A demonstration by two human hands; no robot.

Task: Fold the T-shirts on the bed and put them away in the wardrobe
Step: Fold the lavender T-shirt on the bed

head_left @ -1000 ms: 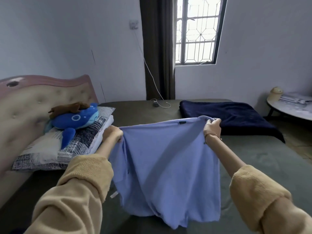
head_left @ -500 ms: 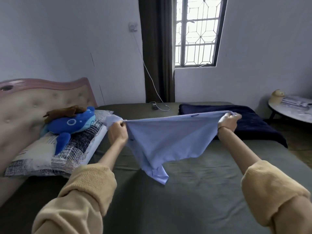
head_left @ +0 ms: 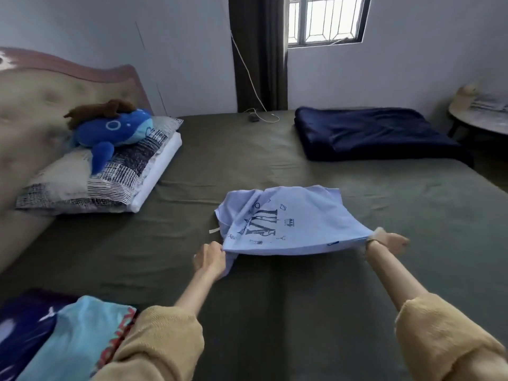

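Our left hand (head_left: 210, 258) pinches near-left corner of pale blue T-shirt (head_left: 288, 224); our right hand (head_left: 389, 242) grips near-right corner, blurred, finger detail unclear. We hold near edge taut just above green bed sheet (head_left: 247, 160); far part of shirt lies on sheet, dark print face up. Beyond: folded navy blanket (head_left: 373, 133) far right, blue plush toy (head_left: 115, 133) on patterned pillow (head_left: 90, 180) left. Turquoise garment (head_left: 74, 334) lies at our near left.
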